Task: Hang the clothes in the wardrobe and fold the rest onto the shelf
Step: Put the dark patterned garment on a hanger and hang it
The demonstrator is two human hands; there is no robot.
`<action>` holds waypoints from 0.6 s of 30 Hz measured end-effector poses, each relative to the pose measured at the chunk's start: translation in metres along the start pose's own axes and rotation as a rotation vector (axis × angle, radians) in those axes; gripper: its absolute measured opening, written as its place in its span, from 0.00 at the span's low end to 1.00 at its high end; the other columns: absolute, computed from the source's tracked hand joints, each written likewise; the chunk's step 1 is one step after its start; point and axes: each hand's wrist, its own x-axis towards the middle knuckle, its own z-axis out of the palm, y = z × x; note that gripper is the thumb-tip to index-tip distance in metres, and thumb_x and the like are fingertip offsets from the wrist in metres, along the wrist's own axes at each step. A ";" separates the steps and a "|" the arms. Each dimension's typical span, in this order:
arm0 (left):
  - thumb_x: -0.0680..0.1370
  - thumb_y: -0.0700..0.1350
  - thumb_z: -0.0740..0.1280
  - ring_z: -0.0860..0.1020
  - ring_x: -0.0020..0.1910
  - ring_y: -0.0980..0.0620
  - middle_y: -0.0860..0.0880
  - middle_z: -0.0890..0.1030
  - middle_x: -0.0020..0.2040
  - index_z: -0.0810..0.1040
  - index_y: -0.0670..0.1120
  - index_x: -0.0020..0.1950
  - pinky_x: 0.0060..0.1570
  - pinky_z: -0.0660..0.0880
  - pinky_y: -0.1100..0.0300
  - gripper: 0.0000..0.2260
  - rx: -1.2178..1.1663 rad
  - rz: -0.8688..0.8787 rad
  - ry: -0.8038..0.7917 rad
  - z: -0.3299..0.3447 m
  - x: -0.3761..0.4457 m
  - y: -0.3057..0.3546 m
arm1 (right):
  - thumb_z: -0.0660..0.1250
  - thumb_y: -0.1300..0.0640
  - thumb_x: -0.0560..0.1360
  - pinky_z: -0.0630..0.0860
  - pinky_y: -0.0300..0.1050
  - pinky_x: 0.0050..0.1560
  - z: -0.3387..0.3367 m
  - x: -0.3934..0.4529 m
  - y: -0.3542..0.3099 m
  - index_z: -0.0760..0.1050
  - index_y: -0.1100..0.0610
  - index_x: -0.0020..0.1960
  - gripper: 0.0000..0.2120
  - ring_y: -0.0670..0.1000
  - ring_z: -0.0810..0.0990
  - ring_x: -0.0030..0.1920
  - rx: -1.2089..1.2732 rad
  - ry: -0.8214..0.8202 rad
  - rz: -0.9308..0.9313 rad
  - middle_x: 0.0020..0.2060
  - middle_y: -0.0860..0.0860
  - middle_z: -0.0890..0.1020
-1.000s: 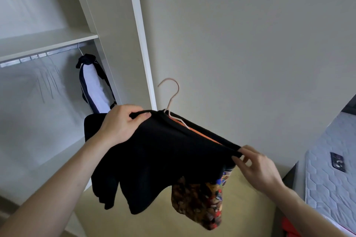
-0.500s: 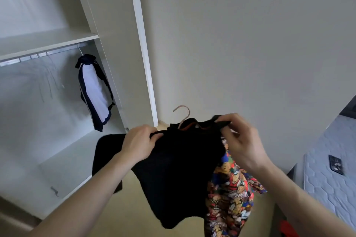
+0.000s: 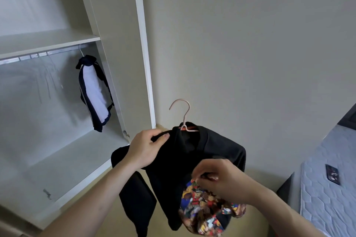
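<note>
A black garment (image 3: 215, 152) hangs on a pink hanger (image 3: 184, 115) in front of me, its hook pointing up. My left hand (image 3: 146, 148) grips the garment's left shoulder. My right hand (image 3: 217, 177) pinches a colourful cartoon-print cloth (image 3: 202, 211) that dangles below the black garment. To the left stands the open wardrobe, where a white and navy garment (image 3: 94, 92) hangs from the rail (image 3: 38, 55) under an upper shelf (image 3: 48, 40).
The wardrobe's lower shelf (image 3: 63, 161) lies bare at the left. Its white side panel (image 3: 143, 48) stands between the rail and the beige wall. A mattress (image 3: 327, 188) with a dark phone-like object (image 3: 332, 174) on it is at the right.
My right hand dropped from the black garment's right shoulder to the printed cloth below. The hanger hook rose into fuller view and the garment now spreads over the hanger.
</note>
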 end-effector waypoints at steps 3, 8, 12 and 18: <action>0.82 0.54 0.66 0.75 0.30 0.60 0.60 0.76 0.29 0.77 0.64 0.34 0.32 0.66 0.67 0.16 0.015 0.044 0.017 -0.007 0.000 0.006 | 0.71 0.55 0.76 0.79 0.34 0.48 -0.017 -0.003 0.008 0.82 0.41 0.48 0.07 0.40 0.85 0.45 0.000 0.177 0.034 0.43 0.39 0.86; 0.83 0.51 0.66 0.76 0.31 0.65 0.64 0.77 0.30 0.77 0.66 0.34 0.33 0.68 0.72 0.18 0.010 0.128 0.040 -0.020 0.005 0.011 | 0.72 0.57 0.75 0.78 0.34 0.46 -0.053 0.006 0.028 0.80 0.40 0.52 0.12 0.39 0.83 0.47 -0.121 0.567 0.071 0.48 0.36 0.84; 0.83 0.52 0.66 0.72 0.27 0.60 0.59 0.73 0.27 0.76 0.58 0.33 0.33 0.66 0.64 0.18 -0.025 0.101 0.037 -0.029 0.013 0.007 | 0.69 0.52 0.80 0.68 0.26 0.53 -0.063 0.020 0.044 0.78 0.41 0.61 0.11 0.34 0.76 0.55 -0.283 0.448 0.108 0.54 0.31 0.79; 0.83 0.52 0.66 0.69 0.27 0.58 0.57 0.71 0.27 0.75 0.55 0.32 0.34 0.65 0.58 0.18 -0.038 0.056 0.015 -0.030 0.023 0.000 | 0.69 0.55 0.80 0.71 0.28 0.45 -0.055 0.041 0.043 0.77 0.34 0.43 0.15 0.39 0.81 0.46 -0.238 0.433 0.043 0.42 0.33 0.83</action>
